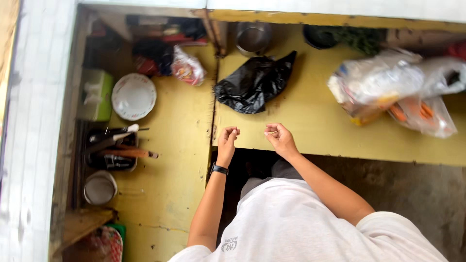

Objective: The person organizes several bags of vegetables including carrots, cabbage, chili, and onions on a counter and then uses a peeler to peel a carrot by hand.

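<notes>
I am holding both hands up over the near edge of the yellow counter (pixel 310 121), taking the black plastic bag (pixel 255 82) as my reference. My left hand (pixel 227 140) is hovering just below the bag, fingers curled into a loose fist; whether anything is inside it, I cannot tell. My right hand (pixel 280 138) is hovering below and slightly right of the bag, thumb and forefinger pinching a thin, pale sliver (pixel 273 132) that is pointing toward my left hand; it is too small to identify. Neither hand is touching the bag. A black wristband (pixel 219 169) is sitting on my left wrist. Left of the bag a white plate (pixel 134 96) is lying on the counter; right of it clear plastic bags (pixel 398 90) are piled; behind it a steel pot (pixel 253 36) is standing
</notes>
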